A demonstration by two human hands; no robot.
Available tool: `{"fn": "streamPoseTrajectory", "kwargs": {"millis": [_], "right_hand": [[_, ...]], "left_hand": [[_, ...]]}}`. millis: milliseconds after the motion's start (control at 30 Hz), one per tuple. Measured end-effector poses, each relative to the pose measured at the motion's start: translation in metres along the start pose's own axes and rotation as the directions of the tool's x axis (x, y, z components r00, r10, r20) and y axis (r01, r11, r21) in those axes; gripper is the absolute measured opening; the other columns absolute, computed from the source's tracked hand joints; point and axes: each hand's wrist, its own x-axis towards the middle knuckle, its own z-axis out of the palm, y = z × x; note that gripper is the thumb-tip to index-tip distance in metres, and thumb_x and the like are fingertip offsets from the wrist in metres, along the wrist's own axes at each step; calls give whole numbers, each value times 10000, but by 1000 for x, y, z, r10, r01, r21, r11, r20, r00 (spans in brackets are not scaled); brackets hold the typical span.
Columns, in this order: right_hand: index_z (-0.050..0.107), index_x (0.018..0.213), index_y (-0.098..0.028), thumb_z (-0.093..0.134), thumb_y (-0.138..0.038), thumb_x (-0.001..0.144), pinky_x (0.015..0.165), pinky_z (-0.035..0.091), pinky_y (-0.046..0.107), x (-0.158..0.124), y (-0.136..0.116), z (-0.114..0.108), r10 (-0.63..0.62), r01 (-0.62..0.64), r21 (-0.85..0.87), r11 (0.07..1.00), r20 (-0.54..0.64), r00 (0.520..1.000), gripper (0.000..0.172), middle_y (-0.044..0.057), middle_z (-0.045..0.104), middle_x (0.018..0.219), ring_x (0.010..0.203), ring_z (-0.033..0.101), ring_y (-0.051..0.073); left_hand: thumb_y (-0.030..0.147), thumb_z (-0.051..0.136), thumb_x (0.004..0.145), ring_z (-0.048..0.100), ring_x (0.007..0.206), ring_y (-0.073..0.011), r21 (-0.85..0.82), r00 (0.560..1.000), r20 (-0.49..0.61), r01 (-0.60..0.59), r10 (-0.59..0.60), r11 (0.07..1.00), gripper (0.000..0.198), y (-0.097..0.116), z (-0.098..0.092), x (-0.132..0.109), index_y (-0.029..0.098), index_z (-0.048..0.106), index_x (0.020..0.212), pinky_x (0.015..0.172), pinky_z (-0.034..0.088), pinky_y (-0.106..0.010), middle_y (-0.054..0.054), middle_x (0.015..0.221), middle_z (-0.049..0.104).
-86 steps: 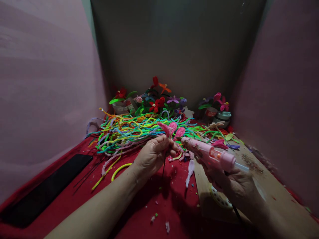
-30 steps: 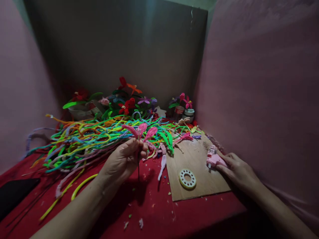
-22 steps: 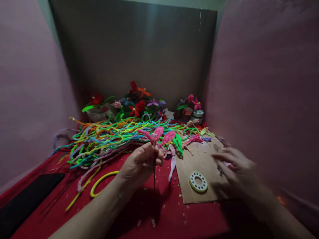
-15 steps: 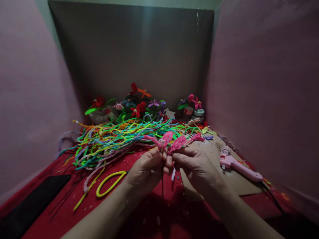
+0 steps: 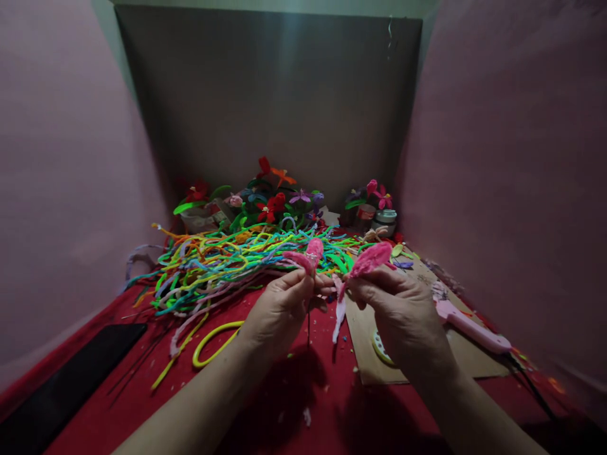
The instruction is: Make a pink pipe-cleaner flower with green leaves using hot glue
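Pinkish walls [image 5: 516,126] flank a surface [image 5: 270,398] covered in red cloth. Across its middle spreads a tangled heap of multicoloured pipe cleaners [image 5: 222,262], and behind that stands a row of fuzzy craft flowers [image 5: 272,205]. A thin wooden board [image 5: 372,374] lies to the right, a flat black slab [image 5: 76,385] to the left.

The two hands are apart but near each other, raised in front of the heap. The left hand [image 5: 279,309] is clamped around the base of a pink flower [image 5: 313,251], its dark wire stem [image 5: 308,323] hanging below; the right hand [image 5: 403,316] pinches a pink petal [image 5: 372,259] by its lower end, apart from that flower. A pink glue gun [image 5: 474,328] rests on the board beyond the right hand, which partly hides a white ring [image 5: 378,344]. Small scraps [image 5: 307,417] dot the cloth.
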Motion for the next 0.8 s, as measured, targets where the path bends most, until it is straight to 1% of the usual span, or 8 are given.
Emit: {"fn": "streamPoseTrajectory", "kwargs": {"millis": [100, 200, 300, 400, 500, 633, 800], "right_hand": [[648, 587, -171, 659, -152, 700, 561, 378, 183, -1, -5, -1, 72, -67, -100, 993, 50, 996, 115, -53, 552, 545, 538, 452, 52], [636, 566, -162, 653, -162, 704, 521, 355, 174, -1, -4, 4, 106, -98, -104, 990, 73, 992, 139, -54, 537, 523, 514, 427, 45], [631, 550, -154, 654, -147, 688, 492, 338, 176, 0, -3, 9, 120, -111, -92, 989, 89, 989, 140, -53, 517, 500, 494, 404, 45], [647, 565, -151, 643, -151, 694, 491, 343, 190, 0, -5, 13, 141, -129, -125, 984, 92, 986, 130, -51, 499, 485, 474, 381, 47], [676, 605, -162, 661, -171, 684, 545, 378, 212, -1, -6, 15, 122, -113, -145, 983, 58, 991, 81, -46, 500, 508, 509, 408, 62], [695, 650, -172, 659, -194, 694, 660, 412, 274, -4, -4, 15, 52, -46, -154, 987, 36, 998, 61, -3, 572, 649, 649, 491, 113], [707, 696, -202, 671, -234, 698, 685, 406, 302, -4, 5, 10, 22, -18, -163, 986, 26, 999, 49, 10, 583, 692, 696, 489, 136]], "left_hand": [[287, 614, 748, 506, 614, -108, 180, 992, -71, -90, 104, 980, 199, 2, 3, -1, 109, 642, 663, 617, 381, -237, -30, 651, 593], [258, 621, 738, 481, 608, -107, 263, 988, -74, -111, 134, 958, 199, -1, 7, -4, 117, 626, 598, 632, 367, -239, -13, 593, 555], [229, 626, 724, 466, 593, -108, 266, 988, -91, -97, 125, 959, 167, -6, 9, -5, 124, 627, 595, 636, 363, -249, -4, 572, 536], [214, 625, 720, 459, 588, -107, 249, 988, -107, -85, 115, 965, 164, -8, 7, -4, 128, 616, 581, 636, 361, -250, 1, 562, 527], [204, 619, 724, 461, 600, -106, 239, 990, -87, -88, 112, 967, 171, -7, 5, -3, 128, 610, 570, 640, 359, -246, -2, 573, 532], [191, 612, 727, 467, 607, -107, 231, 993, -63, -86, 103, 969, 160, -7, 4, -4, 127, 615, 580, 650, 361, -248, -4, 584, 537], [203, 624, 719, 458, 591, -108, 224, 996, -47, -69, 82, 972, 103, -8, 3, -5, 130, 649, 650, 642, 357, -256, -3, 581, 536]]}}
